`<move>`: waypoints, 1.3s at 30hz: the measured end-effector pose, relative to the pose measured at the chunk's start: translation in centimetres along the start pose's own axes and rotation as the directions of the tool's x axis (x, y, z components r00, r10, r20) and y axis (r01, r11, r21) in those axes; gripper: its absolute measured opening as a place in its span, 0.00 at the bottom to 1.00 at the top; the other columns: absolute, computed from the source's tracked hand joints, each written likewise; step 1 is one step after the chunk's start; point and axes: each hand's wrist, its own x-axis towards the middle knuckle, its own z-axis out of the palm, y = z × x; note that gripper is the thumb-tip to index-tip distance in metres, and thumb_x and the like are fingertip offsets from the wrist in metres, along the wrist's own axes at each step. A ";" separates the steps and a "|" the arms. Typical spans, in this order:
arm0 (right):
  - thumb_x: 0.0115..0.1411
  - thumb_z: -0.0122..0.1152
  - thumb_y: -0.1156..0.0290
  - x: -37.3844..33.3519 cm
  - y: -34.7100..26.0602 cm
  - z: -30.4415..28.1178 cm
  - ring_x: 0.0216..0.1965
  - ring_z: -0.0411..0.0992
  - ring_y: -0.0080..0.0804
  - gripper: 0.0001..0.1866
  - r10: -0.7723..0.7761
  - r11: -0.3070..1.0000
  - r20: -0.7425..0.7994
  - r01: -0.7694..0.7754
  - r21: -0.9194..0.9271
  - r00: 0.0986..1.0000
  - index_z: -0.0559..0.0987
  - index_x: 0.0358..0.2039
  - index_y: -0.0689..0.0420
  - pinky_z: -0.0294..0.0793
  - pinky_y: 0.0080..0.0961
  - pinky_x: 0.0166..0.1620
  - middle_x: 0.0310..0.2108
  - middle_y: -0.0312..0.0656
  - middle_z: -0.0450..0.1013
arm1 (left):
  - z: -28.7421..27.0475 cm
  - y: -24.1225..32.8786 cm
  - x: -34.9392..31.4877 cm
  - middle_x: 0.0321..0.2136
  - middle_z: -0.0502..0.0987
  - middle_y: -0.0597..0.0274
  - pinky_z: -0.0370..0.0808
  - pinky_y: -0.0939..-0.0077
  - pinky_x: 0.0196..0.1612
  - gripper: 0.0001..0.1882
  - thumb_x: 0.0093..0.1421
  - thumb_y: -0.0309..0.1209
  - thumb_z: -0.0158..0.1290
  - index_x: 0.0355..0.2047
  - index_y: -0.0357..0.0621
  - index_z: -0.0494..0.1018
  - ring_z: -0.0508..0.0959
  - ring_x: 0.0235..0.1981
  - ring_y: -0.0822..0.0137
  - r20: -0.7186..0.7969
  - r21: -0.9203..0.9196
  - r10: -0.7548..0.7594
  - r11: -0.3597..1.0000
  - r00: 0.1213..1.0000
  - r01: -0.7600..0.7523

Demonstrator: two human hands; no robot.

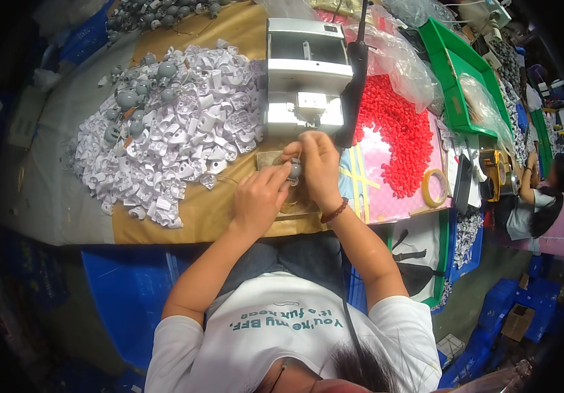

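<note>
In the head view, the person's left hand (260, 200) is drawn in narrow, its fingertips closed on a small grey ball (295, 171) just in front of a silver and white machine (309, 82). The right hand (319, 164), with a beaded bracelet (335, 211) at its wrist, curls beside the ball, fingers bent up near the machine's front; whether they pinch anything (a thin wire, say) I cannot tell. Under the hands is a flat board (295, 228) at the table's near edge. A broad heap of white plastic parts (190, 137) lies left of the machine, with several grey balls (128, 100) on top of it. To the right are a pile of small red pieces (403, 147), a roll of yellow tape (434, 188) and, farther off, a green tray (447, 92). A co-worker (536, 208) sits at far right.
</note>
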 end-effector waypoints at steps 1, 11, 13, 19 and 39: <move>0.73 0.47 0.68 0.1 -0.3 0.1 0.29 0.78 0.29 0.09 0.043 0.997 -0.034 -0.041 0.063 0.998 0.69 0.41 0.62 0.79 0.23 0.35 0.29 0.45 0.77 | 0.0 0.0 0.0 0.36 0.78 0.67 0.73 0.67 0.36 0.20 0.53 0.30 0.62 0.48 0.50 0.76 0.79 0.35 0.64 0.005 0.004 0.002 1.000 1.000 -0.002; 0.73 0.47 0.61 0.4 -5.6 -1.1 0.42 0.79 0.39 0.19 -0.023 1.000 0.111 0.021 0.016 0.994 0.71 0.52 0.65 0.80 0.30 0.46 0.41 0.53 0.77 | -4.4 2.1 1.7 0.36 0.78 0.61 0.73 0.79 0.29 0.22 0.61 0.26 0.59 0.56 0.45 0.71 0.75 0.24 0.77 0.362 -0.736 -0.288 0.495 0.886 0.462; 0.73 0.48 0.63 1.3 -6.7 -4.3 0.40 0.79 0.37 0.17 -0.062 0.998 0.035 0.060 0.037 0.997 0.71 0.51 0.65 0.79 0.27 0.44 0.39 0.50 0.77 | -7.5 1.5 2.8 0.41 0.77 0.60 0.71 0.82 0.30 0.25 0.64 0.27 0.56 0.61 0.44 0.64 0.72 0.25 0.78 0.597 -0.802 -0.170 -0.139 0.784 0.581; 0.70 0.53 0.70 1.0 -9.8 -10.8 0.36 0.73 0.26 0.10 0.039 0.996 -0.168 -0.024 0.086 0.985 0.74 0.46 0.63 0.74 0.21 0.38 0.35 0.42 0.74 | -14.3 -6.3 5.9 0.34 0.75 0.64 0.76 0.77 0.23 0.14 0.65 0.34 0.54 0.49 0.45 0.71 0.73 0.24 0.78 0.785 -0.608 -0.303 -0.544 0.540 0.578; 0.58 0.59 0.78 2.4 -9.9 -21.1 0.45 0.71 0.51 0.13 -0.243 -0.031 0.249 0.249 -0.968 0.937 0.77 0.45 0.61 0.73 0.37 0.47 0.43 0.52 0.73 | -26.8 -6.9 18.9 0.47 0.76 0.54 0.75 0.66 0.56 0.16 0.67 0.29 0.50 0.53 0.34 0.70 0.76 0.50 0.61 -0.694 -0.065 -0.016 0.997 0.720 -0.040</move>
